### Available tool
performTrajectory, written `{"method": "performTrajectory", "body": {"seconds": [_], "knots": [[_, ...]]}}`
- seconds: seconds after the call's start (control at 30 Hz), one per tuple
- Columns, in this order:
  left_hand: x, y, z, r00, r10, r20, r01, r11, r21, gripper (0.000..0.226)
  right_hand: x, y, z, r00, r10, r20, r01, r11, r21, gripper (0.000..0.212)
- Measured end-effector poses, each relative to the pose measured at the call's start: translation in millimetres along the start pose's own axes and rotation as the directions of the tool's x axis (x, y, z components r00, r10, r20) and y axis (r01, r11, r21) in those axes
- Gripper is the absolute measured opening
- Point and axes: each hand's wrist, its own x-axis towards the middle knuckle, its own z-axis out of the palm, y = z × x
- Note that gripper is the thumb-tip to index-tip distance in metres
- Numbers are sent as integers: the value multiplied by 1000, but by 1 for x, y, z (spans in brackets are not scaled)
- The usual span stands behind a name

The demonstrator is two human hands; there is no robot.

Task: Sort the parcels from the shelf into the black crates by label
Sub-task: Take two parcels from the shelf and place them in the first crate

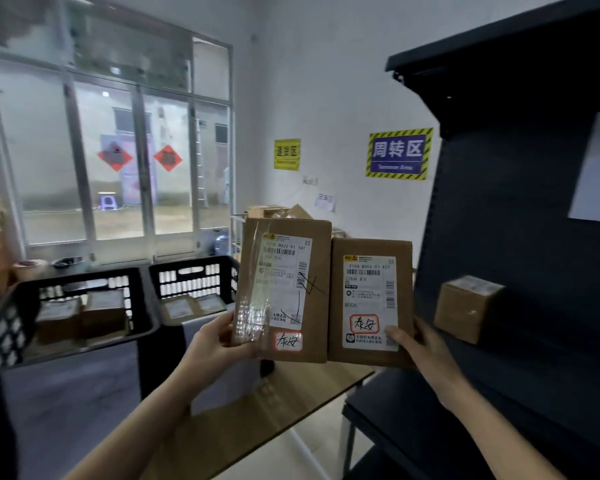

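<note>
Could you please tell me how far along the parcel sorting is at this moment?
Partly done: the left crate and right crate each already hold a few parcels. In hand: the left hand holds a taped parcel and the right hand another parcel, labels facing the camera, both with a matching handwritten red-bordered sticker. Left: at least one small box sits on the dark shelf.

Left hand (219, 341): we note it bare, no glove, ring or watch.
Right hand (421, 344): likewise bare.
Forearms: we see no sleeves.

Blue wall sign (399, 153) beside yellow sign (287, 154); sliding window (111, 157) (red diamond decorations) left.
</note>
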Motion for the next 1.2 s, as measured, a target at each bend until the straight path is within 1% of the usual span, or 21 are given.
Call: {"method": "performTrajectory", "body": {"seconds": [0.07,0.2,0.33,0.47,0.53,0.7,0.83,0.97,1.07,1.13,1.2], "knots": [[-1,-10,-36,1000,-10,-17,11,1000,16,55,9,-4,37,999,-4,35,3,1000,19,22],[-9,-29,-108,997,-28,-66,31,998,48,50,25,-13,112,991,-15,132,9,999,48,29],[-26,-44,-176,992,-35,-124,46,995,85,47,37,-22,190,980,-40,193,23,996,90,20],[-48,-53,-234,969,-81,-235,111,987,117,47,44,-32,260,955,-33,294,-1,993,114,19],[-56,-57,-257,950,-104,-295,144,983,117,52,47,-40,291,940,-36,340,-6,993,121,21],[-70,-64,-302,911,-133,-390,190,976,110,56,57,-52,354,899,-85,431,31,991,131,40],[-67,-74,-333,881,-167,-442,225,971,81,54,74,-55,400,870,-103,482,37,989,144,37],[-52,-91,-359,871,-210,-445,267,961,68,63,101,-49,442,845,-92,527,6,987,163,36],[-34,-106,-375,862,-260,-435,317,947,61,81,126,-41,471,843,-83,532,14,991,132,31],[-19,-116,-384,866,-287,-409,334,942,45,84,145,-33,491,839,-66,540,14,995,100,35],[-3,-123,-393,862,-322,-392,358,933,22,80,162,-23,509,817,-4,577,-72,991,109,35]]}}
